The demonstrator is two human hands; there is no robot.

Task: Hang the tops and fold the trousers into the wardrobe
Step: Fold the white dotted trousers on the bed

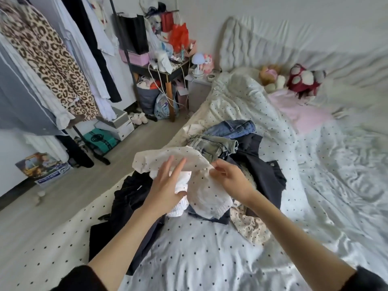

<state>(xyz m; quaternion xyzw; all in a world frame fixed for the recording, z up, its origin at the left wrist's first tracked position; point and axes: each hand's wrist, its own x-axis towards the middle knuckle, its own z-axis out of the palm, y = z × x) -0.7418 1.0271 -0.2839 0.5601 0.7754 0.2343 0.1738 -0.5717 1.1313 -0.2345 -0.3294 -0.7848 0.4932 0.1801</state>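
One white dotted top up off the clothes pile, at the near middle of the bed, bunched and partly doubled over itself. Right hand pinching a fold near the upper edge, fingers curled round the cloth. Left hand spread, fingers straight, laid flat against the fabric with the thumb tucked under a ribbed hem.

Best done by finding neckline and shoulders first: slide the flat left hand along to a seam, then take a pinch there too. Shake out so sleeves fall free, not tangled with the dark garments beneath. Lift well clear before turning, or the jeans just beyond may drag along.

No hanger visible within reach; cannot tell where one lies. Hanging rail of clothes at far left, across the floor, probably the destination.
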